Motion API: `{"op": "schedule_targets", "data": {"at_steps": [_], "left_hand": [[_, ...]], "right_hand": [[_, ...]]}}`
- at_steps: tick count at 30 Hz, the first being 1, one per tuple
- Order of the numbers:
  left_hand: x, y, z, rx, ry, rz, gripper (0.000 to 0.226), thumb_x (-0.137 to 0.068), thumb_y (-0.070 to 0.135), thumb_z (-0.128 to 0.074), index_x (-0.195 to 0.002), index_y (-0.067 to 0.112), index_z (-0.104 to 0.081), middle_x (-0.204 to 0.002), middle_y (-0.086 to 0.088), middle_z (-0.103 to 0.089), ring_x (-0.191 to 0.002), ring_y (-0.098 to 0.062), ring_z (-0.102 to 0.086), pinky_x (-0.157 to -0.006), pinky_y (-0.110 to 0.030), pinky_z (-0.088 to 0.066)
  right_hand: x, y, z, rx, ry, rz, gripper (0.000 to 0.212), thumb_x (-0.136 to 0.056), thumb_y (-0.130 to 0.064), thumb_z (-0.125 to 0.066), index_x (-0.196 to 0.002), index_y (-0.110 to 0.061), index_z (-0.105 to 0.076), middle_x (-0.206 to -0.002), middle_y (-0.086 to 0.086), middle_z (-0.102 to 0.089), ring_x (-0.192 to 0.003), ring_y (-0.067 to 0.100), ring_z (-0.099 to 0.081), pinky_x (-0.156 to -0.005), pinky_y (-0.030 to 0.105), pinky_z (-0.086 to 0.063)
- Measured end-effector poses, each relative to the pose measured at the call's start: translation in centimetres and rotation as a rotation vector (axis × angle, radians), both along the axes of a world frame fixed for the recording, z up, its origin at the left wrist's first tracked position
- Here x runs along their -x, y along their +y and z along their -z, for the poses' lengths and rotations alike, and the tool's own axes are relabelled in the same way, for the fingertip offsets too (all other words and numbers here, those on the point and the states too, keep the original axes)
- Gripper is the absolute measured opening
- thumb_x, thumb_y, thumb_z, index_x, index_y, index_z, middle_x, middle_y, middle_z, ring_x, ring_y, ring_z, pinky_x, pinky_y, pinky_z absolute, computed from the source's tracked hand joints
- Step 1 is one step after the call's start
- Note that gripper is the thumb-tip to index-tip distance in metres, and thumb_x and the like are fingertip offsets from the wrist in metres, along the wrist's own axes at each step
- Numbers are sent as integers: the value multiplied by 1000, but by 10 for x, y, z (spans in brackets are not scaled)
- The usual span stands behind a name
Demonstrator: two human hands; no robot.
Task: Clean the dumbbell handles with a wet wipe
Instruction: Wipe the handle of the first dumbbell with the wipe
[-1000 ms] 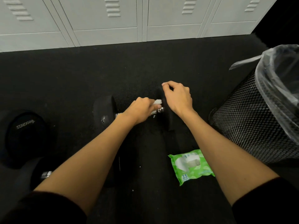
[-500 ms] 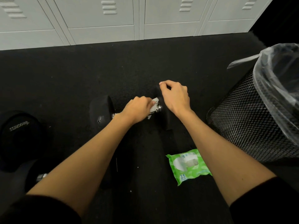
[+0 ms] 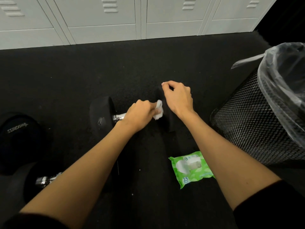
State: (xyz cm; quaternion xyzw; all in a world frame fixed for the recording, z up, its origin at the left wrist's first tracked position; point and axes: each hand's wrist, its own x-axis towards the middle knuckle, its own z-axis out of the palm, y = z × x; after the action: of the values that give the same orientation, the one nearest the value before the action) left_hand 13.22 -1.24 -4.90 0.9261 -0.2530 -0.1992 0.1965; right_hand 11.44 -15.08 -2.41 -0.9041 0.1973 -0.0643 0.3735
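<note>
A black dumbbell (image 3: 101, 113) lies on the dark floor, its chrome handle (image 3: 119, 116) showing left of my left hand (image 3: 140, 115). That hand is closed around the handle's right part with a white wet wipe (image 3: 159, 109) bunched in its fingers. My right hand (image 3: 178, 98) rests on top of the dumbbell's right head (image 3: 166, 123), fingers curled over it. A second dumbbell (image 3: 19, 129) lies at the left, its chrome handle (image 3: 43, 180) partly hidden by my left forearm.
A green pack of wet wipes (image 3: 191, 169) lies on the floor below my right forearm. A black mesh bin (image 3: 247, 123) with a clear liner stands at the right. White lockers (image 3: 105, 19) line the far wall.
My left hand has slid right along the handle with the wipe, now up against the right head. My right hand stays on that head.
</note>
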Motion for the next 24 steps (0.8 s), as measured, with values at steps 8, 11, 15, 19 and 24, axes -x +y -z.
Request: {"op": "schedule_targets", "data": {"at_steps": [8, 11, 15, 19, 24], "left_hand": [[12, 6, 9, 154, -80, 50, 20, -99, 24, -44, -107, 17, -61, -106, -6, -65, -101, -25, -61, -85, -40, -48], [18, 15, 11, 124, -143, 172, 51, -93, 9, -52, -142, 19, -43, -148, 1, -43, -136, -18, -39, -112, -35, -33], [15, 7, -4, 366, 92, -160, 30, -91, 38, -55, -110, 20, -71, -106, 1, -72, -97, -7, -63, -86, -25, -47], [2, -1, -15, 489, 211, -322, 44, -93, 52, -48, -89, 17, -75, -82, 3, -70, -79, -3, -62, -74, -22, -47], [1, 5, -5, 85, 106, -13, 55, -89, 45, -59, -138, 24, -47, -126, -4, -59, -114, -21, -56, -94, -40, -48]], "right_hand": [[2, -1, 0, 1, -8, 10, 27, -97, -39, -44, -106, -27, -67, -77, -8, -63, -67, 5, -59, -58, 22, -42], [2, -1, 1, 10, -14, 13, 28, -97, -39, -44, -107, -26, -67, -81, -7, -64, -71, 5, -59, -60, 22, -42], [2, -1, -1, -2, -1, 6, 28, -97, -40, -43, -105, -26, -67, -82, -7, -64, -72, 7, -60, -64, 26, -47], [2, 0, -2, -2, 1, 17, 28, -97, -40, -43, -105, -27, -67, -82, -8, -63, -75, 7, -60, -67, 29, -47], [3, 0, -1, -5, -11, 17, 28, -97, -39, -44, -107, -27, -67, -82, -8, -63, -70, 6, -58, -65, 26, -45]]}}
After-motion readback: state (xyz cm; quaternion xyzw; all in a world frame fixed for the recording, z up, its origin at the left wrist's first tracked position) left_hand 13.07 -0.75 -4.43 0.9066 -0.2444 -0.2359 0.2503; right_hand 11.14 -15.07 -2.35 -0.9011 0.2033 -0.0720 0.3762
